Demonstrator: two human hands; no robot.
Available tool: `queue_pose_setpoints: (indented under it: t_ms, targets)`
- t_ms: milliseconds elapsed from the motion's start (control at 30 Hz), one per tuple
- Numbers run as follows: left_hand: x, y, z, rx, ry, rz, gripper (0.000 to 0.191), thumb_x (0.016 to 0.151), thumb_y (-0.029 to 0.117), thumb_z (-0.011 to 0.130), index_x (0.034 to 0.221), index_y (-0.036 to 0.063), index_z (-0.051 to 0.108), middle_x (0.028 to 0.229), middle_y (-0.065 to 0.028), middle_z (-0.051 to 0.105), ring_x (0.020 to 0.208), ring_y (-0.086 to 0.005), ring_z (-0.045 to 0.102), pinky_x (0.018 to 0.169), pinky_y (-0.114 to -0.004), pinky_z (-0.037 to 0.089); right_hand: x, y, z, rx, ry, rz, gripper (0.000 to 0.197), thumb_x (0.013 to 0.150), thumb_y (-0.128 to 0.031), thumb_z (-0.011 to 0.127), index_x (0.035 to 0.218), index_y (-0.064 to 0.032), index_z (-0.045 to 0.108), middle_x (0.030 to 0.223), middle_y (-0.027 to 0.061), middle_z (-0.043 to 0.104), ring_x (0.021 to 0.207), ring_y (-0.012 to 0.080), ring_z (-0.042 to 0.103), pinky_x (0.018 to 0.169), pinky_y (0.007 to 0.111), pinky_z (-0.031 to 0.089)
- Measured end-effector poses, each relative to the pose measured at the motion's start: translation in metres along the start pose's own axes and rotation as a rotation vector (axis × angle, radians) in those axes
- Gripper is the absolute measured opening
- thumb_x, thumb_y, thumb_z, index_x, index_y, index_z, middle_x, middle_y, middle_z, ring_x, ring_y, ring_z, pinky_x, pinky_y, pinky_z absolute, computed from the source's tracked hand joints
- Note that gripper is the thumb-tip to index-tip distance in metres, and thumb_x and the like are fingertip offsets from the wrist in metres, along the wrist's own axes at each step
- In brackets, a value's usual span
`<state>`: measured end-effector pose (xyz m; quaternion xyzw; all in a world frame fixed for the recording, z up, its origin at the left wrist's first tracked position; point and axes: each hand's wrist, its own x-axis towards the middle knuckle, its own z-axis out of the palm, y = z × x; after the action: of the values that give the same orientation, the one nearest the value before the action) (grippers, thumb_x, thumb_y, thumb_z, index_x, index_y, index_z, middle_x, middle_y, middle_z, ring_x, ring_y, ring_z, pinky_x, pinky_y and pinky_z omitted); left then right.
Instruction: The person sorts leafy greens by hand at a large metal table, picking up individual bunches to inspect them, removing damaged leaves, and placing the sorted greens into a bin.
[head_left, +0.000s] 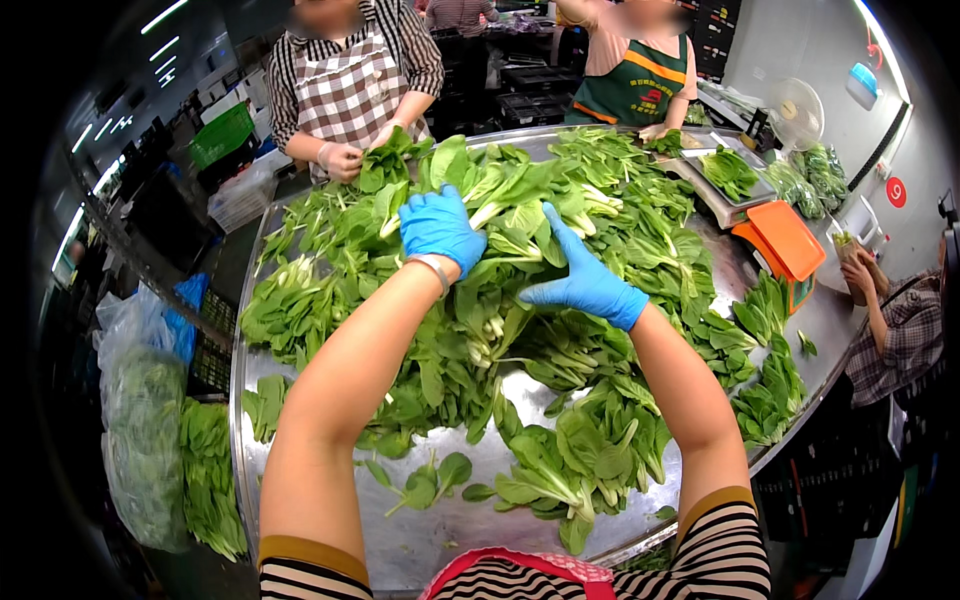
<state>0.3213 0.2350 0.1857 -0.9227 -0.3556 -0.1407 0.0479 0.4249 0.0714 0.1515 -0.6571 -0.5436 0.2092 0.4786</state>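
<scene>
A large heap of leafy greens with pale stalks covers much of the stainless steel table. My left hand, in a blue disposable glove, lies on the heap with its back up. Its fingertips are partly lost among the leaves, so any grip there is hidden. My right hand, gloved alike, is at the heap's near right side, thumb and fingers spread apart, with leaves beside them. Between both hands lie loose stalks and leaves. Closer to my body rests a smaller bunch of greens, with a loose sprig to its left.
Across the table a person in a checked apron holds greens; another wears a green apron. At right stand a scale with greens on its tray and an orange scale. Bagged greens are left of the table.
</scene>
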Motion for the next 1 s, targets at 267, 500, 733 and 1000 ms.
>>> queue_pose_setpoints:
  t_ms: [267,500,733,1000]
  targets:
    - [0.022,-0.032,0.038,-0.620,-0.210,-0.241,0.098,0.057,0.032,0.074,0.127,-0.0081,0.019,0.111,-0.0238,0.049,0.094,-0.0309,0.054,0.081,-0.034,0.043,0.000,0.003,0.005,0.092,0.027,0.071,0.099,0.065,-0.032,0.074,0.134,-0.0005,0.010,0.137,0.0190,0.018,0.126,0.0254,0.021,0.102,0.032,0.019]
    - [0.023,-0.042,0.041,-0.805,-0.249,-0.221,0.100,0.056,0.044,0.075,0.122,-0.0116,0.024,0.114,-0.0246,0.046,0.101,-0.0293,0.050,0.085,-0.033,0.042,-0.004,0.020,0.007,0.207,0.102,0.114,0.096,0.066,-0.032,0.073,0.134,-0.0013,0.012,0.135,0.0188,0.023,0.125,0.0245,0.024,0.101,0.032,0.021]
    - [0.029,-0.034,0.047,-0.660,-0.260,-0.227,0.113,0.060,0.043,0.071,0.129,-0.0110,-0.001,0.121,-0.0251,0.040,0.109,-0.0318,0.045,0.090,-0.033,0.037,-0.003,0.012,0.021,-0.064,0.141,0.081,0.095,0.067,-0.025,0.072,0.134,-0.0002,0.010,0.135,0.0183,0.023,0.124,0.0223,0.026,0.101,0.031,0.022]
    - [0.026,-0.036,0.040,-0.692,-0.225,-0.137,0.093,0.071,0.039,0.061,0.133,-0.0021,0.005,0.116,-0.0246,0.047,0.105,-0.0340,0.049,0.088,-0.035,0.038,-0.005,0.013,0.020,-0.011,0.132,0.066,0.102,0.064,-0.037,0.072,0.134,-0.0005,0.009,0.136,0.0218,0.018,0.127,0.0289,0.019,0.102,0.034,0.019]
